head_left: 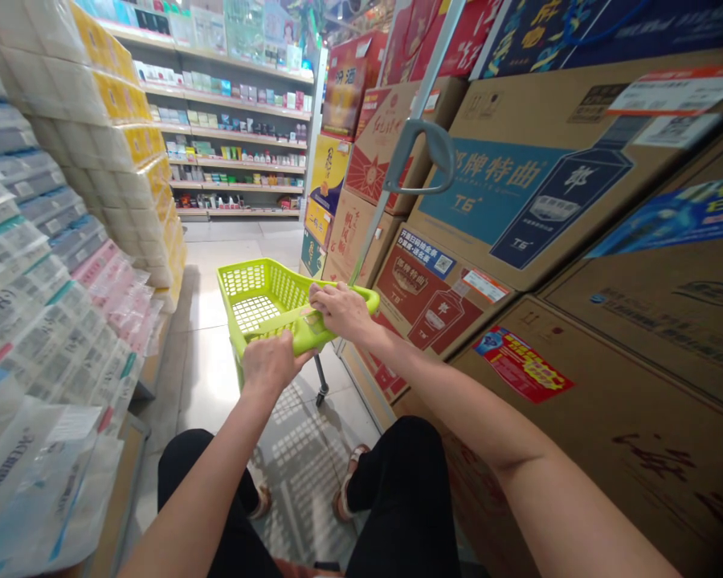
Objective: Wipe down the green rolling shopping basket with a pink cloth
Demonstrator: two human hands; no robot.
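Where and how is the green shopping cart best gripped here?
The green cart is probably best taken by its handle, from the person's side, palms down, hands spaced apart. The handle spans the cart's near end, facing the body, and its smooth, rounded bar suits curled fingers better than the perforated basket. The left hand and right hand are both on it.

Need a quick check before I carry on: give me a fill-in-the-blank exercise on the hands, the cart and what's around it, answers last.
1. The left hand and right hand both grip the ____ of the lime-green plastic shopping cart.
2. Stacked brown cardboard boxes stand to the cart's ____.
3. White-and-yellow plastic-wrapped packs are piled to its ____.
4. The long trousers are coloured ____.

Missing words: handle; right; left; black.
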